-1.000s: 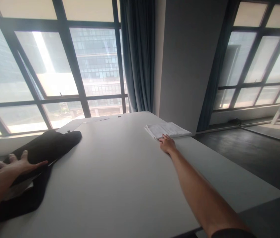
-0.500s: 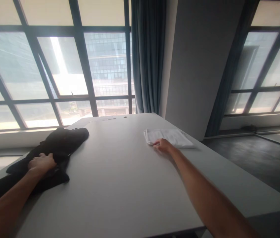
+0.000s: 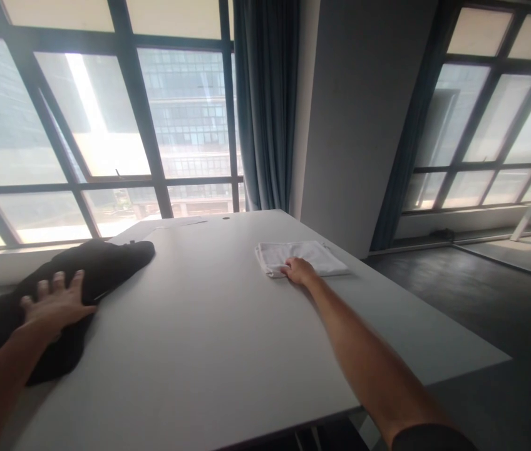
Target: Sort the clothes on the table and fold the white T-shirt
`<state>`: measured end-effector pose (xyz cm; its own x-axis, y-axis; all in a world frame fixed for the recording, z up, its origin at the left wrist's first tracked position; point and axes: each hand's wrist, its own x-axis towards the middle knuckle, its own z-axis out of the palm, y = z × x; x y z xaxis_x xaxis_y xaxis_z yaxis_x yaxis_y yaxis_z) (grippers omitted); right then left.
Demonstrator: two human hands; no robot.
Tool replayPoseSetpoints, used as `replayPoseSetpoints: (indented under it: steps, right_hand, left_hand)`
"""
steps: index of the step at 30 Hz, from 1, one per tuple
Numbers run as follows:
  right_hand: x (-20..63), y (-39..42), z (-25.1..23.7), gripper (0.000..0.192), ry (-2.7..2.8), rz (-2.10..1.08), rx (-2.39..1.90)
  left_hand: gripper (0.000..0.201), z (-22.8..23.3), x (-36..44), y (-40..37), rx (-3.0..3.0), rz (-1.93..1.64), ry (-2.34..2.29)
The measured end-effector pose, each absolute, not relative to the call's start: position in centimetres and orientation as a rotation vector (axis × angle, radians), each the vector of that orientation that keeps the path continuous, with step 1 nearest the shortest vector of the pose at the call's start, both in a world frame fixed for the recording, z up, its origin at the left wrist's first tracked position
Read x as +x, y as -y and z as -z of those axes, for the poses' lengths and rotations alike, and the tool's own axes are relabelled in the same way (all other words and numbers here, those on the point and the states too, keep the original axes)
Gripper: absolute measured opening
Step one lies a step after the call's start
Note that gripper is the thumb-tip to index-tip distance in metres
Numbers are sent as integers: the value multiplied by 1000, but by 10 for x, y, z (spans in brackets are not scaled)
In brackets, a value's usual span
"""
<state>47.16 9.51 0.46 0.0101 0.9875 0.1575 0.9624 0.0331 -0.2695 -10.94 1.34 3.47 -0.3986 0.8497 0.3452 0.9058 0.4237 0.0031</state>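
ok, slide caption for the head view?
Left hand flat on black cloth, right hand on folded white cloth, white table.

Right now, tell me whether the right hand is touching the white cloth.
Touching. The head view shows the right hand lying on the near edge of the white cloth.

Left hand (image 3: 56, 302): palm down, fingers spread flat, forearm entering from the lower left. Right hand (image 3: 299, 271): arm fully extended forward, fingers curled, knuckles up, dark sleeve at the upper arm.
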Motion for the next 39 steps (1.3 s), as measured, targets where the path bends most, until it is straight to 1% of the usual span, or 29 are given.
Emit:
replayPoseSetpoints:
  steps: [1,2,4,6,8,10,13,15,17,19,20,21,22,24,25,26,27,28,29,31,34,37,39]
  right_hand:
    - [468,-95,-7,28,2014,-118,-1964]
    - [464,-94,-10,32,2022,-156,-1911]
    - [453,-89,-18,43,2042,-361,-1682]
    - [438,-82,-25,53,1960,-643,-1332]
    - [420,-76,-31,61,1751,-833,-1037]
    - [403,-72,-34,65,1551,-894,-915]
    - [385,-70,-33,63,1445,-793,-1012]
    - [379,-65,-33,56,1459,-571,-1120]
    - [373,-54,-34,45,1548,-277,-1130]
    - [362,-38,-35,37,1727,-68,-1049]
    - [355,-29,-35,35,1845,-31,-998]
    - [346,-20,-34,35,1966,-33,-958]
    - [337,-12,-32,39,2082,-58,-935]
    - [319,-2,-26,56,2242,-78,-953]
    - [312,0,-23,56,2281,-78,-990]
    - [306,1,-21,48,2302,-74,-1031]
    - [303,2,-20,35,2314,-74,-1067]
    - [301,1,-19,26,2325,-79,-1089]
    - [301,1,-19,26,2337,-82,-1096]
    - [301,1,-19,30,2345,-96,-1072]
    - [299,3,-18,26,2260,-197,-997]
    - [301,-2,-24,26,2077,-300,-933]
    - [313,-13,-35,31,1887,-313,-926]
  left_hand:
    - [85,-35,-85,-16,-1662,233,2278]
    - [82,-34,-60,-19,-1828,214,2188]
    - [86,-29,-9,-24,-2206,282,2042]
    - [90,-22,34,-25,-2482,467,1890]
    - [94,-17,67,-21,-2665,741,1767]
    - [84,-16,89,-12,-2837,1065,1696]
    - [63,-18,103,2,-2888,1659,1741]
    - [58,-19,104,7,-2769,2086,1894]
    - [56,-21,103,9,-2488,2464,2163]
    - [52,-23,103,9,-2117,2745,2372]
    - [50,-24,103,9,-2019,2860,2380]
    - [49,-25,104,10,-2026,2965,2311]
    - [50,-26,105,11,-2142,3042,2185]
    - [61,-27,107,15,-2554,3037,1879]
    - [70,-26,108,16,-2736,2951,1771]
    - [77,-25,108,16,-2849,2835,1731]
    - [81,-23,108,16,-2893,2716,1749]
    - [81,-20,107,15,-2884,2616,1789]
    - [77,-17,107,13,-2852,2536,1825]
    - [63,-12,107,9,-2829,2398,1862]
    - [45,-9,111,7,-2873,2221,1863]
    - [41,-16,110,9,-2840,2202,1866]
    - [43,-27,99,9,-2820,2309,1839]
